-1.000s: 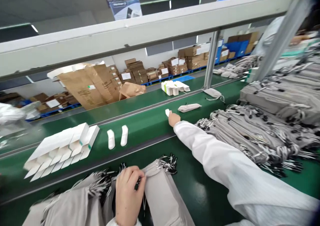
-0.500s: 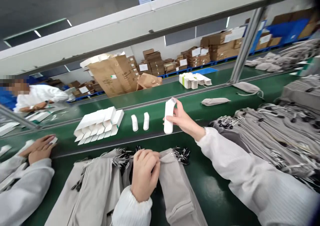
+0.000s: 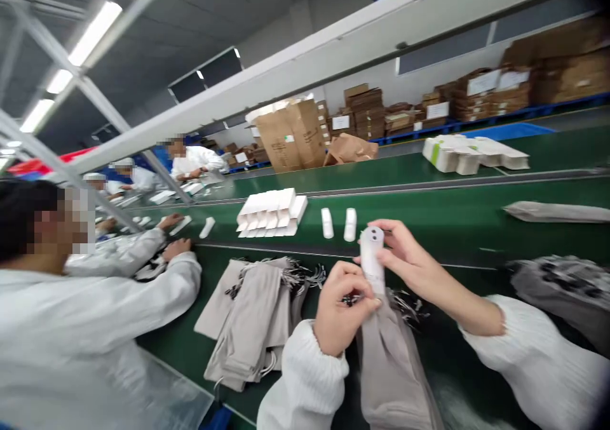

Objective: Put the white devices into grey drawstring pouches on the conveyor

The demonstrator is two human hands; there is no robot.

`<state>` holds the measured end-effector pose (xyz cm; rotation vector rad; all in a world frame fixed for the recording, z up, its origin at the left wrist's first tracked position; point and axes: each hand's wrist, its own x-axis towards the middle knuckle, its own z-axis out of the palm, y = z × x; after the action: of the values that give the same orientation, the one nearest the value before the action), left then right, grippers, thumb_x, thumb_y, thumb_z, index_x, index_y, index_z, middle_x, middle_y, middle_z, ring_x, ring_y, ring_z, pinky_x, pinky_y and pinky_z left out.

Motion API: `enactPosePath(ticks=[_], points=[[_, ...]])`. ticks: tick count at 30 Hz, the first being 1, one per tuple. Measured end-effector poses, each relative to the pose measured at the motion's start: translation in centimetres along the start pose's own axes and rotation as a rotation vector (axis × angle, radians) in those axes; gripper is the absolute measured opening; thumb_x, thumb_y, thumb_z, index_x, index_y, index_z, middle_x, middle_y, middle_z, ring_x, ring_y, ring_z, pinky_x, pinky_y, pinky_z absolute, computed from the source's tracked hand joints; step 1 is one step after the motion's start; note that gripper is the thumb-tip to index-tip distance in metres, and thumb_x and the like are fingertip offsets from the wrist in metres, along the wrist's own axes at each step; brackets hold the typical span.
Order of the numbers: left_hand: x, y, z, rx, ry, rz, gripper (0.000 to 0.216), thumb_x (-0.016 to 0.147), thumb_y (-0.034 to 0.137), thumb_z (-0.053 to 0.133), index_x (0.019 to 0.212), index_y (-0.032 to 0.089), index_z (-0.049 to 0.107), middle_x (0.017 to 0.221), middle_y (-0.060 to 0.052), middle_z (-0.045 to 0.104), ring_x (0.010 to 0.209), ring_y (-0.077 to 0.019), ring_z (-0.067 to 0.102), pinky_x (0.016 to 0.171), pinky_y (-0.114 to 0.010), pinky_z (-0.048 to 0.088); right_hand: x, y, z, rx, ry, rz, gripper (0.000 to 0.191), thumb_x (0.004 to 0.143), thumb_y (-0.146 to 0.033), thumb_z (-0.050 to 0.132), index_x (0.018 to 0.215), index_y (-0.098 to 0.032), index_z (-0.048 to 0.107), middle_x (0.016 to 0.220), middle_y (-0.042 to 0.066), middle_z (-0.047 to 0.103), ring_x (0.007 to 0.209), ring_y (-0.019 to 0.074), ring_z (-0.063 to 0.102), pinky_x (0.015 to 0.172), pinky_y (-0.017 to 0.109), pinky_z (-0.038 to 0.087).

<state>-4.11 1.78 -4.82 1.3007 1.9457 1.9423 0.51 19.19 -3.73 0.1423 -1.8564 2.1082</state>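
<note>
My right hand (image 3: 405, 252) grips a white handheld device (image 3: 372, 252), long and slim, with two dark round spots at its upper end. The lower end of the device meets the mouth of a grey drawstring pouch (image 3: 388, 366); how far it sits inside, I cannot tell. With thumb and fingers my left hand (image 3: 340, 309) pinches the rim of that pouch, which lies on top of others. Left of my hands is a pile of similar grey pouches (image 3: 252, 315) with black-tipped cords. Beyond them, two white devices (image 3: 351, 225) lie on the green belt.
Open white boxes (image 3: 274, 213) stand in rows on the belt. A single pouch (image 3: 553, 211) lies to the right, above more stacked pouches (image 3: 557, 296). Close on my left, a co-worker (image 3: 86, 328) leans over the line. White cartons (image 3: 474, 154) stand farther back.
My right hand has brought the white device down and toward me to the pouch. My left hand now pinches the pouch rim. The view has swung left, showing more co-workers.
</note>
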Motion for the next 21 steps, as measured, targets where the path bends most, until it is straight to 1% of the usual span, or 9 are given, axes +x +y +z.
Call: enactPosePath(ticks=[3, 5, 7, 10, 13, 16, 18, 19, 21], points=[[0.1, 0.0, 0.5, -0.105, 0.027, -0.051, 0.026, 0.074, 0.035, 0.083, 0.069, 0.016, 0.065, 0.083, -0.004, 0.057, 0.073, -0.0134, 0.051, 0.065, -0.028, 0.038, 0.4, -0.2, -0.7, 0.030, 0.107, 0.061, 0.049, 0.085, -0.048, 0.069, 0.121, -0.030, 0.041, 0.112, 0.006, 0.062, 0.087, 0.0237, 0.073, 0.075, 0.038, 0.062], [0.1, 0.0, 0.8, -0.166, 0.018, -0.070, 0.032, 0.072, 0.040, 0.084, 0.067, 0.016, 0.065, 0.076, -0.003, 0.059, 0.069, -0.0130, 0.051, 0.062, -0.028, 0.036, 0.6, -0.5, -1.1, 0.062, 0.219, 0.109, 0.058, 0.080, -0.051, 0.073, 0.125, -0.035, 0.040, 0.110, 0.005, 0.065, 0.086, 0.0267, 0.074, 0.068, 0.037, 0.063], [0.2, 0.0, 1.1, -0.215, 0.012, -0.095, 0.037, 0.067, 0.045, 0.086, 0.064, 0.015, 0.065, 0.072, -0.003, 0.058, 0.066, -0.0125, 0.050, 0.059, -0.028, 0.035, 0.5, -0.5, -1.5, 0.053, 0.261, 0.172, 0.064, 0.077, -0.054, 0.074, 0.131, -0.040, 0.043, 0.110, 0.006, 0.067, 0.090, 0.0299, 0.073, 0.066, 0.038, 0.064], [0.5, 0.2, 1.5, -0.273, 0.025, -0.089, 0.041, 0.062, 0.050, 0.088, 0.062, 0.016, 0.065, 0.070, -0.002, 0.056, 0.067, -0.0127, 0.050, 0.061, -0.030, 0.036, 0.4, 0.1, -2.0, -0.054, 0.179, 0.249, 0.062, 0.073, -0.057, 0.073, 0.130, -0.043, 0.053, 0.112, 0.009, 0.068, 0.097, 0.0330, 0.071, 0.066, 0.039, 0.063], [1.3, 0.6, 1.7, -0.237, 0.097, -0.094, 0.039, 0.061, 0.049, 0.089, 0.063, 0.017, 0.066, 0.082, -0.004, 0.056, 0.070, -0.0126, 0.049, 0.061, -0.030, 0.037, 0.3, 0.6, -2.2, -0.272, 0.120, 0.154, 0.053, 0.074, -0.058, 0.072, 0.123, -0.046, 0.059, 0.122, 0.011, 0.065, 0.102, 0.0324, 0.068, 0.070, 0.039, 0.060], [2.3, 1.1, 1.8, -0.154, 0.249, -0.098, 0.032, 0.066, 0.042, 0.087, 0.067, 0.017, 0.067, 0.099, -0.006, 0.054, 0.075, -0.0125, 0.050, 0.063, -0.029, 0.040, -0.1, 0.1, -1.8, -0.464, 0.019, 0.004, 0.039, 0.083, -0.060, 0.061, 0.114, -0.037, 0.066, 0.124, 0.011, 0.064, 0.109, 0.0327, 0.062, 0.089, 0.046, 0.054], [2.9, 1.5, 1.6, -0.120, 0.335, -0.079, 0.024, 0.071, 0.033, 0.084, 0.069, 0.017, 0.067, 0.100, -0.006, 0.053, 0.080, -0.0135, 0.052, 0.068, -0.028, 0.043, -0.2, -0.6, -1.3, -0.489, -0.089, -0.026, 0.038, 0.091, -0.060, 0.050, 0.101, -0.028, 0.069, 0.114, 0.010, 0.065, 0.109, 0.0304, 0.060, 0.095, 0.044, 0.049], [3.2, 1.6, 1.4, -0.107, 0.350, -0.072, 0.019, 0.072, 0.029, 0.082, 0.070, 0.017, 0.066, 0.099, -0.005, 0.053, 0.083, -0.0137, 0.052, 0.070, -0.028, 0.043, -0.2, -0.9, -1.1, -0.468, -0.135, -0.008, 0.039, 0.093, -0.059, 0.048, 0.095, -0.025, 0.068, 0.107, 0.010, 0.065, 0.104, 0.0278, 0.060, 0.092, 0.041, 0.049], [3.6, 1.8, 0.7, -0.112, 0.324, -0.075, 0.016, 0.071, 0.021, 0.081, 0.070, 0.017, 0.065, 0.097, -0.004, 0.054, 0.083, -0.0124, 0.053, 0.070, -0.025, 0.043, -0.1, -1.6, -1.2, -0.342, -0.165, 0.082, 0.034, 0.094, -0.054, 0.052, 0.090, -0.022, 0.062, 0.083, 0.004, 0.060, 0.076, 0.0184, 0.057, 0.070, 0.031, 0.049]])
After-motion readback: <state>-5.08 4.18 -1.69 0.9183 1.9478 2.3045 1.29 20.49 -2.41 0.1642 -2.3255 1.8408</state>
